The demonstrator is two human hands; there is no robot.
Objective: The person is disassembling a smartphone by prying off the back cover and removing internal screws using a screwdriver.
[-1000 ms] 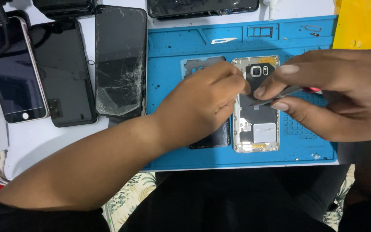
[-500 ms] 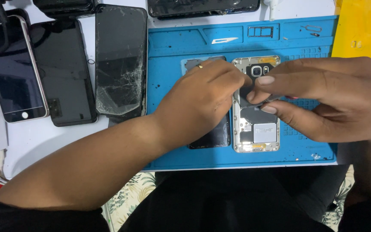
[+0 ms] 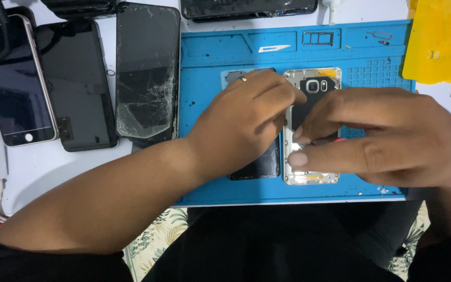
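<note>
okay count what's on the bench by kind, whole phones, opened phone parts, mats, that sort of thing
Phones lying left of the mat: 3 – white-edged phone, black phone, cracked phone
Dark devices partly cut off at the top edge: 2
Opened phone frame under both hands: 1
Dark panel under the left hand: 1
Blue mat: 1
Yellow sheet: 1
Total: 9
</note>
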